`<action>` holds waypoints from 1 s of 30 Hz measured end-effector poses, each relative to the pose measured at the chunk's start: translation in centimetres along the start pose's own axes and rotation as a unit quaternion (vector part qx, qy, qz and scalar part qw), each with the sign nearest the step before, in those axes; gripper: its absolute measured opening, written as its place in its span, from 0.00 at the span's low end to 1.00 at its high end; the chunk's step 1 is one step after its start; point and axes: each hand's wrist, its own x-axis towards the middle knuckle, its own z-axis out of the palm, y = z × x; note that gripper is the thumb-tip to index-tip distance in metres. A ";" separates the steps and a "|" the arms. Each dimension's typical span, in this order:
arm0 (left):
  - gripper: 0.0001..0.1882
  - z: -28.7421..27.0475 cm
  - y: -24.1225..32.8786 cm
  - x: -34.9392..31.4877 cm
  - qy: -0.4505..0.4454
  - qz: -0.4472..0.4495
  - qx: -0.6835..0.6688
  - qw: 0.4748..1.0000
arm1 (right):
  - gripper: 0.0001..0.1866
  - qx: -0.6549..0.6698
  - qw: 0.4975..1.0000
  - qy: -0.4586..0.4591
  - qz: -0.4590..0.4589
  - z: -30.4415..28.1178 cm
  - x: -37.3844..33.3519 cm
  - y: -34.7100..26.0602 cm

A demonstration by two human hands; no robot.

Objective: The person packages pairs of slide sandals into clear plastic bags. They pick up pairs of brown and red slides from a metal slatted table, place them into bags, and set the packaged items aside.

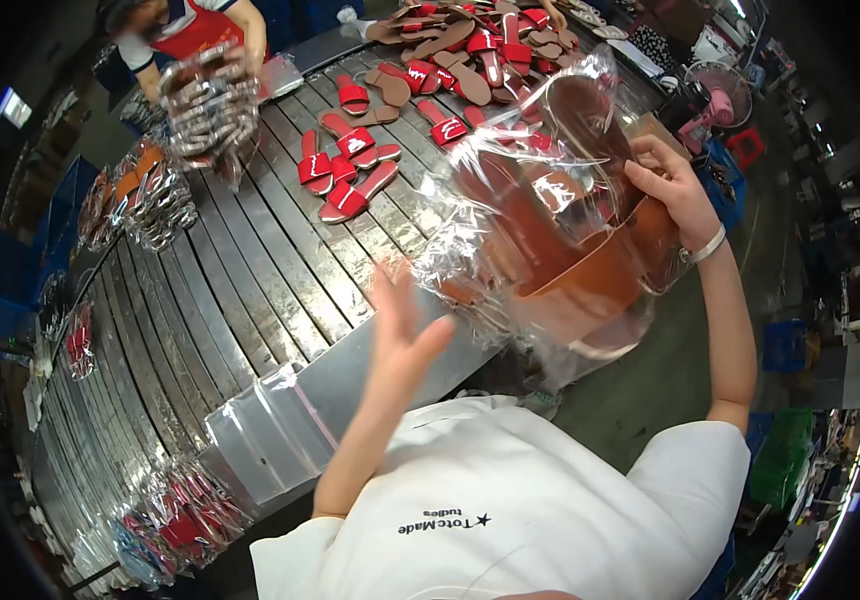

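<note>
My right hand (pixel 678 192) grips a pair of brown slide sandals (pixel 575 278) in a clear plastic bag, lifted above the near right edge of the slatted table. The fingers curl over the upper sandal's side. Glare on the film hides parts of the soles. My left hand (pixel 402 325) is raised left of the bag, a little blurred, fingers apart and nothing in it. Beside the bag, wrapped sandals (pixel 465 275) in shiny film lie at the table edge. Below my left hand, flat clear plastic bags (pixel 275 425) lie on the table edge.
Loose red-strapped slides (pixel 350 165) lie on the slatted table (pixel 220 280), with a big heap (pixel 470 50) at the far end. Across it, a co-worker (pixel 200 30) holds a bundle of wrapped sandals (pixel 212 110). Bagged items (pixel 175 520) pile at lower left. A pink fan (pixel 715 105) stands right.
</note>
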 end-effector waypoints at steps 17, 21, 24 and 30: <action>0.43 5.1 -16.1 5.3 0.209 -0.072 0.114 0.969 | 0.30 -0.083 0.996 -0.043 0.003 4.7 4.7 21.0; 0.37 4.4 -15.7 5.3 0.299 -0.148 -0.025 0.942 | 0.28 0.132 0.963 -0.186 0.146 2.0 6.9 17.7; 0.37 1.8 -17.1 3.7 0.307 -0.217 -0.154 0.914 | 0.25 0.261 0.889 -0.225 0.302 -1.4 9.5 21.6; 0.41 0.1 -32.5 5.8 0.226 -0.288 -0.311 0.877 | 0.26 0.201 0.893 -0.198 0.350 0.4 11.3 28.3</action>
